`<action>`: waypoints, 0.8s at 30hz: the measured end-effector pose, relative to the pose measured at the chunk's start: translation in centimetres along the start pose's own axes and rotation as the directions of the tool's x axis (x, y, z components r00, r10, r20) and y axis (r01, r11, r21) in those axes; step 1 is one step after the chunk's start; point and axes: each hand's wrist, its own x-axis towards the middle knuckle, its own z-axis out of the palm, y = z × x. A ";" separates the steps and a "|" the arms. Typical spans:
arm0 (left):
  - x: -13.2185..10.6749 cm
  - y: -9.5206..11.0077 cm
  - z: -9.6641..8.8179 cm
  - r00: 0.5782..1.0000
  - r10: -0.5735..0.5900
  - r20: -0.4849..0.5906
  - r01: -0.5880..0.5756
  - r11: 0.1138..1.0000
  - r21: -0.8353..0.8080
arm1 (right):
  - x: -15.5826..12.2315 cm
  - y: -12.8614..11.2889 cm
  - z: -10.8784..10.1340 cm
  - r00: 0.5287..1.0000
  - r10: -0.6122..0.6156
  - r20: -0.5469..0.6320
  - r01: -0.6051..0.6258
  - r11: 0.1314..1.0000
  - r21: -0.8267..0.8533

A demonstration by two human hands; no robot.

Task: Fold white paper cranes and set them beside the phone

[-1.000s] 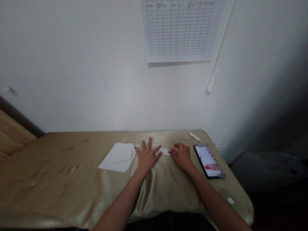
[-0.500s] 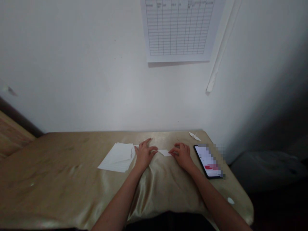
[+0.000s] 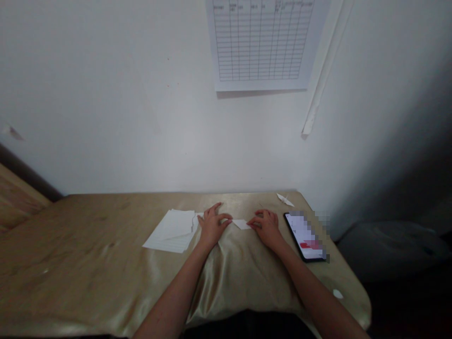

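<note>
A small piece of folded white paper [image 3: 242,224] lies on the gold cloth between my two hands. My left hand [image 3: 213,225] pinches its left corner between thumb and index finger, the other fingers stretched out. At the opposite corner, the fingertips of my right hand [image 3: 266,226] are closed on the paper. Just left of my left hand rests a stack of white paper sheets [image 3: 169,230], with a torn-edged piece on its right side. A phone [image 3: 305,238] with its screen lit lies to the right of my right hand.
A small folded white paper shape [image 3: 285,200] sits near the back right corner of the cloth-covered table [image 3: 88,254]. A white scrap [image 3: 338,294] lies at the right edge. Behind the table rises a wall with a printed chart [image 3: 261,47].
</note>
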 end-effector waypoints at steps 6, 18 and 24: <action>0.2 0.0 0.0 1.000 -0.003 0.013 0.003 1.000 -0.009 | -0.1 -0.1 -0.1 1.000 -0.002 -0.002 0.002 1.000 0.011; 0.2 0.3 0.5 1.000 -0.011 -0.029 0.011 1.000 -0.013 | 0.3 0.7 0.6 0.997 -0.058 -0.055 0.059 0.998 0.006; 0.4 0.4 0.6 0.999 -0.039 -0.010 0.038 0.999 -0.037 | 0.2 0.8 0.8 0.994 -0.080 -0.078 0.081 0.997 0.012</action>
